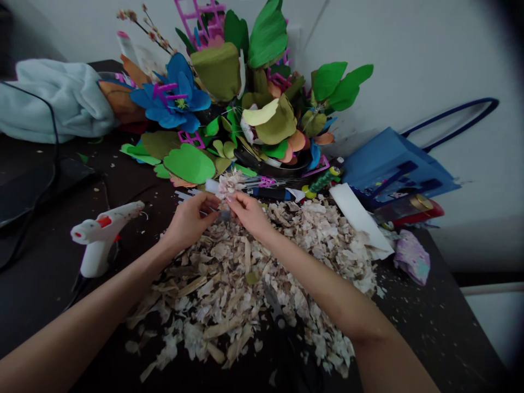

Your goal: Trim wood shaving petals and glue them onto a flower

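Observation:
A small pale pink flower of dried, petal-like pieces [230, 183] stands upright at the far edge of the scrap pile. My right hand [248, 214] pinches it near its base between thumb and fingers. My left hand [192, 219] is close on the other side, its fingers curled in toward the flower's base; what they hold, if anything, is hidden. Under both hands spreads a heap of dry, pale husk-like flakes [229, 305]. Dark-handled scissors [280, 322] lie on the heap, nearest my right forearm.
A white glue gun [96, 240] stands on the dark table at left. Behind are large colored fabric-like flowers and leaves [190, 164]. A green thread spool [323, 179], a white foam block [362, 218] and a blue bag [401, 164] are at right. A pale cloth [65, 101] lies far left.

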